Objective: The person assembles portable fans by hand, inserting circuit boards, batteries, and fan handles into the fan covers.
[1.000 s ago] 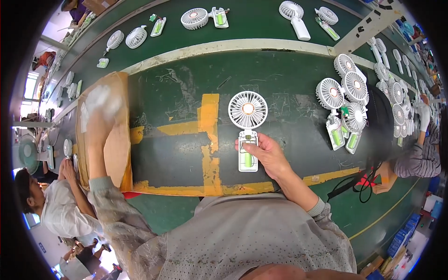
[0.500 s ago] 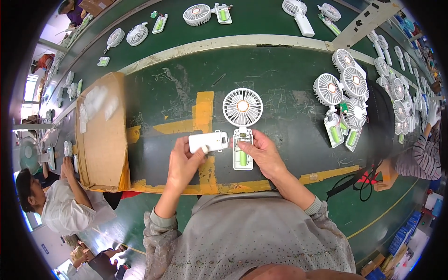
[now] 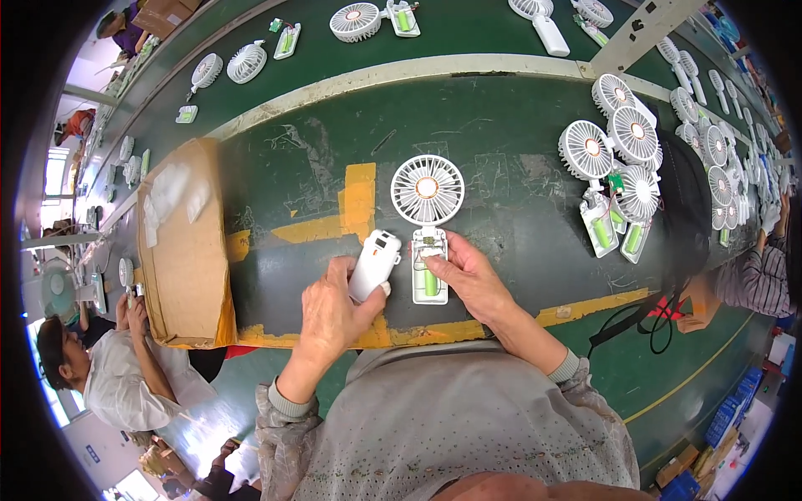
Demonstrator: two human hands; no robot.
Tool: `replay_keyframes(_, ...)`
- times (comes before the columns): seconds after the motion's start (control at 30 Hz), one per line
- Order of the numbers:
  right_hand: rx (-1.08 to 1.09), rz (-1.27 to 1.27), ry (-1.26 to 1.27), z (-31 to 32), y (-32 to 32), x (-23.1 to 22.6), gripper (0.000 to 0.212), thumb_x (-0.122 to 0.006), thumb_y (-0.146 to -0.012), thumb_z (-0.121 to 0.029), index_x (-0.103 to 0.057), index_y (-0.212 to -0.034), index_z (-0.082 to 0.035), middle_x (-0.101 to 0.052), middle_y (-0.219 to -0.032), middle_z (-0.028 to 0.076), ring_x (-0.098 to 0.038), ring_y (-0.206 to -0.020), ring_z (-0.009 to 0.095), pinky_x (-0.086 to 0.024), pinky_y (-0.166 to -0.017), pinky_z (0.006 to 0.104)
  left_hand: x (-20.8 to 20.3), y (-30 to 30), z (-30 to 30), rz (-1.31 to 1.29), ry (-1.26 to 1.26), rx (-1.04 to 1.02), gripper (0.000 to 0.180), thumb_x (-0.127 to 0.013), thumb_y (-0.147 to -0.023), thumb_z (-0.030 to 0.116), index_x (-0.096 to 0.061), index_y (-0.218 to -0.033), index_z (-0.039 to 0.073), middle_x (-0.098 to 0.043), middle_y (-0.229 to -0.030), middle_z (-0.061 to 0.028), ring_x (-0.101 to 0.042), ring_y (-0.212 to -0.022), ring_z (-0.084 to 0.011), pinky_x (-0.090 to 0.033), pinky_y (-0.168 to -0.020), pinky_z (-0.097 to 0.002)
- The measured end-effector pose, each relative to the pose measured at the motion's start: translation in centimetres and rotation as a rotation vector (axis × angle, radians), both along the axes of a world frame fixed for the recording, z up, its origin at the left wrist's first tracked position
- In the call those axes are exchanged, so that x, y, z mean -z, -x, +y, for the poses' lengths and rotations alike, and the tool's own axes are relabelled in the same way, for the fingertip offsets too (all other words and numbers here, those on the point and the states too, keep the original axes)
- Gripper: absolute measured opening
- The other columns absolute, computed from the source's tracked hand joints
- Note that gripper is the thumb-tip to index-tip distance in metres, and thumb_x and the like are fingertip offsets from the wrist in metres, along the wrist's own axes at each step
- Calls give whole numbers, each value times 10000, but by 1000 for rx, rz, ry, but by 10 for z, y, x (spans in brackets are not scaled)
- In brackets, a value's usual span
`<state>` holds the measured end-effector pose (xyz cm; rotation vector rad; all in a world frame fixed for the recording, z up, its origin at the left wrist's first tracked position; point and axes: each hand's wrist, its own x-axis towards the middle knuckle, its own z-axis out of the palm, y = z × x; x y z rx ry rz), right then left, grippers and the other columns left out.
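A white handheld fan (image 3: pixel 427 190) lies on the dark table in front of me, its round grille away from me. Its opened handle (image 3: pixel 430 290) points toward me and shows a green battery cell (image 3: pixel 431 280) and a small circuit board. My right hand (image 3: pixel 472 282) grips this handle from the right, with the thumb over the upper part of the battery. To the left, my left hand (image 3: pixel 332 309) holds a white handle cover (image 3: pixel 375 265) between thumb and fingers. The cover stands slanted, its end with small dark openings pointing away from me, apart from the fan.
A cardboard tray (image 3: pixel 185 275) with clear plastic pieces lies at the left. Several fans with opened handles (image 3: pixel 632 134) are piled at the right beside a black bag (image 3: pixel 681 200). Beyond a pale rail (image 3: pixel 334 85), more fans lie on a green belt. Co-workers sit on both sides.
My left hand has turned the cover from lying sideways to nearly upright, so its slotted end now points away from me. My right hand stays on the fan handle.
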<state>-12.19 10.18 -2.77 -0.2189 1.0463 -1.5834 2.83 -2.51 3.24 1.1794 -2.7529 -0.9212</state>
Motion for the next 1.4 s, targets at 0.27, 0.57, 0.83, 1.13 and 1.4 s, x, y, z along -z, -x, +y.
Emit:
replay_keyframes(0.27, -80, -45, 6, 4, 2, -12, 543, -416, -828, 22, -315, -1361, -8, -449, -1277, 65, -425, -1166, 151, -335, -998, 306, -6, 23, 36, 89, 46, 99, 654, -684, -724, 260, -429, -1235, -57, -629, -799, -245, -635, -604, -339, -509, -564, -417)
replay_keyframes(0.57, -133, -72, 40, 3, 2, -18, 613, -396, -782, 26, -275, -1381, -9, -412, -1294, 73, -393, -1198, 169, -332, -994, 312, -1, 27, 44, 96, 154, 165, 610, -666, -745, 258, -461, -1188, -107, -620, -713, -215, -618, -528, -322, -486, -458, -391)
replay_keyframes(0.83, -166, -44, 21, 3, 1, -19, 669, -372, -760, 40, -205, -1406, -1, -415, -1270, 102, -406, -1165, 185, -341, -983, 308, 1, 25, 45, 52, 139, 196, 606, -692, -716, 231, -489, -1158, -132, -615, -693, -217, -622, -544, -310, -490, -489, -369)
replay_keyframes(1.13, -134, 60, -5, 3, -6, -24, 582, -423, -862, -9, -219, -1407, -3, -440, -1269, 73, -437, -1122, 133, -364, -960, 291, 12, 21, 47, 78, 183, 252, 650, -713, -716, 243, -454, -1170, -143, -600, -645, -178, -600, -493, -293, -458, -427, -370)
replay_keyframes(1.4, -8, 91, -93, -3, -9, -15, 324, -559, -899, -116, -478, -1187, 9, -579, -1029, 41, -533, -921, 83, -460, -817, 247, 14, 20, 50, 81, 255, 292, 641, -724, -717, 245, -446, -1187, -90, -612, -671, -163, -607, -507, -285, -468, -445, -355)
